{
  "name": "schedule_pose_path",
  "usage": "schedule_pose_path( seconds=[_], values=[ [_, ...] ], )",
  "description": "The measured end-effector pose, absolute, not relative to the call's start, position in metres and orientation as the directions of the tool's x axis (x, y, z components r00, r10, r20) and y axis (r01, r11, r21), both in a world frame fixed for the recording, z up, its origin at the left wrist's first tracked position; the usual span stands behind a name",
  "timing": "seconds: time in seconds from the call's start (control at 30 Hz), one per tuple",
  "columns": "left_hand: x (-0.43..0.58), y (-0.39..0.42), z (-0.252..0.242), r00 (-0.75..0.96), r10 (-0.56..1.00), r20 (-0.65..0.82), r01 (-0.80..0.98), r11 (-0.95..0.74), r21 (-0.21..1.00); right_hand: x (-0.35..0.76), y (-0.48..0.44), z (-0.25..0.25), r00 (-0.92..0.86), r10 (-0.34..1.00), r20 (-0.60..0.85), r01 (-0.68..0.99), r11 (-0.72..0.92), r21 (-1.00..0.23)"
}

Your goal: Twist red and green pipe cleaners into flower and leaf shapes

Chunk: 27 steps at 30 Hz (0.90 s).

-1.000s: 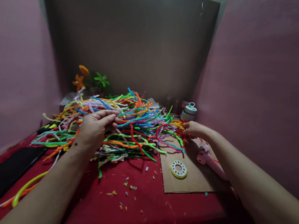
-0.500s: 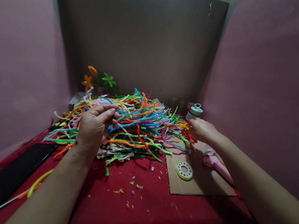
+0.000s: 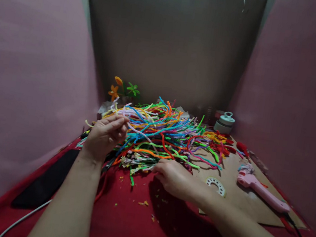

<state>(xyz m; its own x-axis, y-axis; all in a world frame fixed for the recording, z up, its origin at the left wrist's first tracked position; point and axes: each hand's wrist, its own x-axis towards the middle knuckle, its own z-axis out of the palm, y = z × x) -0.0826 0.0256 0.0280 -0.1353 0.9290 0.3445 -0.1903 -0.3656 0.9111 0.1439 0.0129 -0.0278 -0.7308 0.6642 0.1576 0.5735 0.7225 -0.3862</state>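
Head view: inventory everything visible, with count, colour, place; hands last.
Fuzzy stems: many, multicoloured, heaped in the middle.
Flowers: a few, orange and green, back left.
Lidded container: one, pale, back right.
Cardboard: one sheet, brown, right.
Holed ring: one, white, on cardboard, partly hidden.
Glue-gun-like tool: one, pink, on cardboard.
Flat item: one, black, left.
Cables: two, white front left, black front right.
Scraps: several, mixed colours, front middle.
Cloth: one, red, front.
Side panels: two, pinkish, left, right.
Back panel: one, grey, behind.
Left hand: one, pinching a pale lilac stem.
Right hand: one, at the stems' front edge.
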Motion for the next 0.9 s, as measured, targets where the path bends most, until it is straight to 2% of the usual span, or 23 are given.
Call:
schedule_pose_path(
  seconds=[0.1, 0.17, 0.23, 0.3, 0.37, 0.47, 0.67, 0.83, 0.9],
  values=[
    [-0.078, 0.014, 0.026, 0.137, 0.934, 0.330, 0.077, -0.342, 0.937, 0.143, 0.020, -0.040, -0.655, 0.722, 0.223, 0.633, 0.685, -0.361],
    [-0.071, 0.010, 0.024, 0.375, 0.909, 0.180, 0.294, -0.301, 0.907, 0.142, 0.018, -0.048, -0.623, 0.730, 0.281, 0.652, 0.683, -0.331],
    [-0.061, 0.011, 0.019, 0.494, 0.869, 0.034, 0.492, -0.311, 0.813, 0.139, 0.011, -0.055, -0.629, 0.700, 0.338, 0.644, 0.713, -0.278],
    [-0.051, 0.017, 0.012, 0.510, 0.860, 0.038, 0.627, -0.401, 0.668, 0.136, 0.005, -0.061, -0.675, 0.637, 0.373, 0.606, 0.767, -0.213],
    [-0.043, 0.024, 0.005, 0.509, 0.853, 0.118, 0.693, -0.487, 0.531, 0.134, 0.002, -0.065, -0.703, 0.592, 0.393, 0.575, 0.799, -0.175],
    [-0.039, 0.033, -0.005, 0.489, 0.851, 0.192, 0.736, -0.521, 0.433, 0.135, 0.004, -0.070, -0.689, 0.596, 0.412, 0.581, 0.794, -0.176],
    [-0.041, 0.040, -0.018, 0.416, 0.866, 0.279, 0.766, -0.499, 0.405, 0.145, 0.015, -0.067, -0.566, 0.712, 0.416, 0.642, 0.697, -0.318],
    [-0.040, 0.043, -0.021, 0.387, 0.859, 0.336, 0.755, -0.504, 0.418, 0.159, 0.030, -0.057, -0.366, 0.778, 0.510, 0.652, 0.606, -0.456],
    [-0.040, 0.045, -0.023, 0.376, 0.860, 0.344, 0.753, -0.501, 0.428, 0.162, 0.039, -0.055, -0.315, 0.810, 0.495, 0.675, 0.558, -0.482]
  ],
)
